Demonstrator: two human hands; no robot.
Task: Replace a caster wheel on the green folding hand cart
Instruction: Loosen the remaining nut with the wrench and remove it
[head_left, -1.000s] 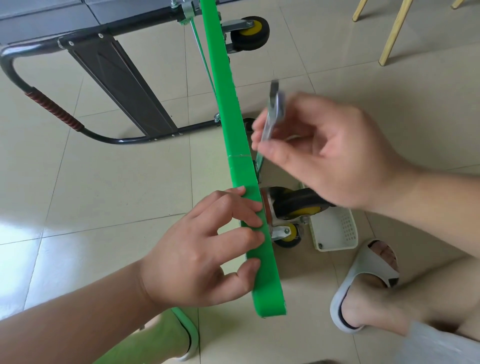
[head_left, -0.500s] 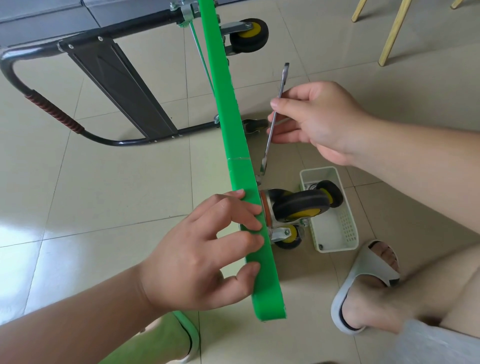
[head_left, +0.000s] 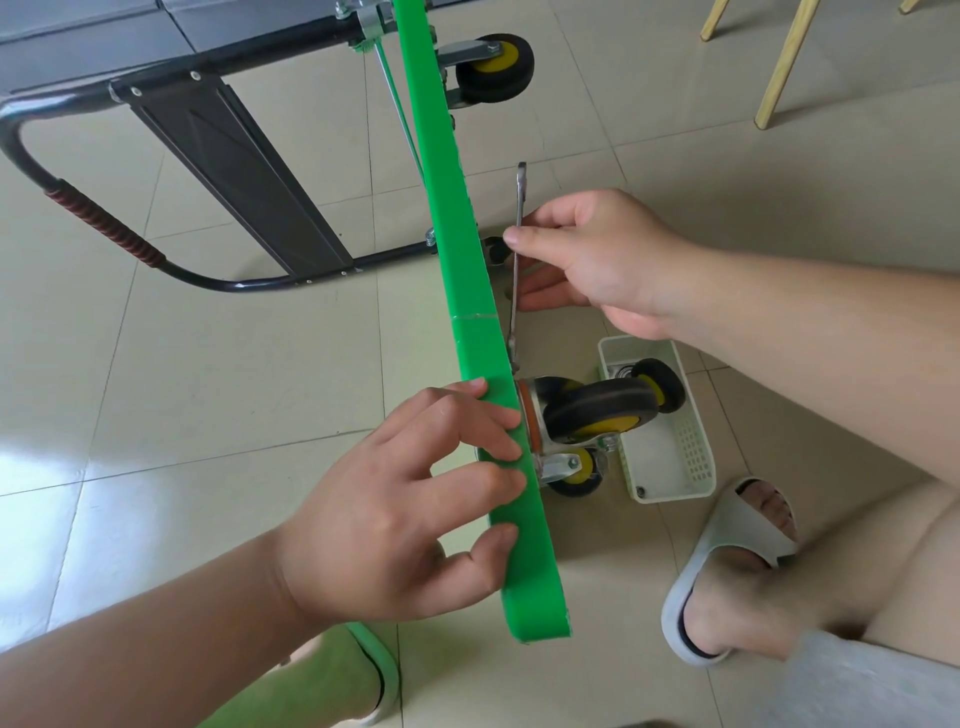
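Your cart stands on edge, wrench at the wheel.
Your left hand grips the cart's green rim, likely to steady it; your right hand pinches the wrench, its lower end just above the wheel mounted beside your left fingers.

We take this for a home rather than a workshop: glossy beige floor tiles, pale wooden chair legs at the far edge, and bare feet in soft slippers. The cart stands tipped up right on the tiles, with a small plastic basket beside it.
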